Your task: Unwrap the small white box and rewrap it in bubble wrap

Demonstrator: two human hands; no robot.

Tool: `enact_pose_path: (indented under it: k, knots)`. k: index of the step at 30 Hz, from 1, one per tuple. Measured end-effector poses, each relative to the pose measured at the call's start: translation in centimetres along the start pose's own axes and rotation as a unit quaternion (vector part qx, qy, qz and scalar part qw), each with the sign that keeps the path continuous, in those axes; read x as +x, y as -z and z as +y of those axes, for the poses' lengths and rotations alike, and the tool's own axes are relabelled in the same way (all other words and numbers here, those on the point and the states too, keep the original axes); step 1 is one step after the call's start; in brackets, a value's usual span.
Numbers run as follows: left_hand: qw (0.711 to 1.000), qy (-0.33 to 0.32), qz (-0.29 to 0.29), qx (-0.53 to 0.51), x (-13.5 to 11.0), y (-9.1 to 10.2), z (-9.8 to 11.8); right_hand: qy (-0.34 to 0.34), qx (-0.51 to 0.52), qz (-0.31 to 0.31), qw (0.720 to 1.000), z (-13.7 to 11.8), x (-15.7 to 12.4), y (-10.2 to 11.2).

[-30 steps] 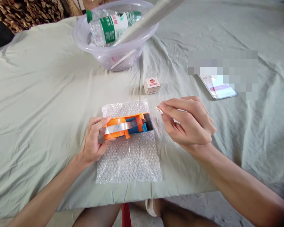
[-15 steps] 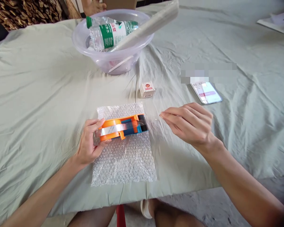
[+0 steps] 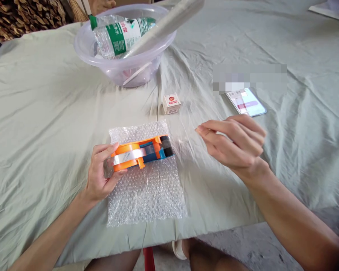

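Note:
My left hand [image 3: 100, 173] grips the rear of an orange and blue tape dispenser [image 3: 142, 152] that rests on a sheet of bubble wrap [image 3: 147, 188]. A strip of clear tape [image 3: 183, 143] runs from the dispenser's blade toward my right hand [image 3: 234, 143], whose thumb and forefinger pinch its free end a little above the cloth. The bubble wrap lies flat near the table's front edge.
A small white and red box [image 3: 171, 103] sits behind the bubble wrap. A clear plastic bowl [image 3: 121, 67] at the back holds a water bottle [image 3: 117, 34] and a roll of film [image 3: 164, 26]. A phone [image 3: 246, 102] lies to the right. Wrinkled green cloth [image 3: 45, 113] covers the table.
My right hand has drawn further right from the dispenser, lengthening the tape strip. The left hand stays on the dispenser. The view has shifted slightly.

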State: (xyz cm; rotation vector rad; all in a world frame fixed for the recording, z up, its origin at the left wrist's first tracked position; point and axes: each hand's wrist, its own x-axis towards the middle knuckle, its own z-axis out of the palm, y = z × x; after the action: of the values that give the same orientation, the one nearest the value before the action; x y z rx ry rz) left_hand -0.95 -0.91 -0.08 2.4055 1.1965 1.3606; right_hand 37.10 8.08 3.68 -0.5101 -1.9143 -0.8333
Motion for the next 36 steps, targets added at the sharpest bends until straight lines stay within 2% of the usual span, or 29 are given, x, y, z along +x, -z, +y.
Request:
enact_pose_path:
  k: [10, 13, 17, 21, 23, 27, 30, 33, 36]
  knots:
    - [1.0, 0.011, 0.012, 0.015, 0.1, 0.0, 0.2, -0.031, 0.019, 0.006, 0.999, 0.8, -0.3, 0.1]
    - [0.999, 0.028, 0.007, 0.018, 0.2, 0.1, 0.5, -0.048, 0.047, -0.007, 0.998, 1.0, -0.9, -0.2]
    - [0.999, 0.046, 0.005, 0.006, 0.4, 0.2, 0.9, -0.037, 0.029, -0.023, 0.999, 1.0, -1.7, -0.2]
    - [0.999, 0.031, 0.016, 0.007, 0.6, 0.1, 1.1, -0.095, 0.031, -0.068, 0.993, 1.2, -2.3, -0.2]
    - [0.999, 0.007, 0.031, 0.025, 0.6, 0.0, 1.1, -0.098, 0.022, -0.048, 0.994, 1.3, -2.2, -0.4]
    - [0.997, -0.02, 0.042, 0.067, 0.5, -0.1, 0.7, -0.037, -0.011, 0.022, 0.999, 1.6, -1.5, -1.0]
    - [0.996, -0.022, 0.071, 0.059, 0.4, -0.2, 0.6, -0.025, -0.016, 0.028, 0.999, 1.6, -1.3, -1.1]
    - [0.995, -0.02, 0.101, 0.01, 0.5, -0.4, 0.7, -0.031, -0.046, -0.007, 0.998, 1.5, -2.0, -1.1]
    - [0.993, -0.043, 0.106, 0.01, 0.8, -0.4, 1.0, -0.059, -0.055, -0.067, 0.994, 1.3, -3.1, -1.2]
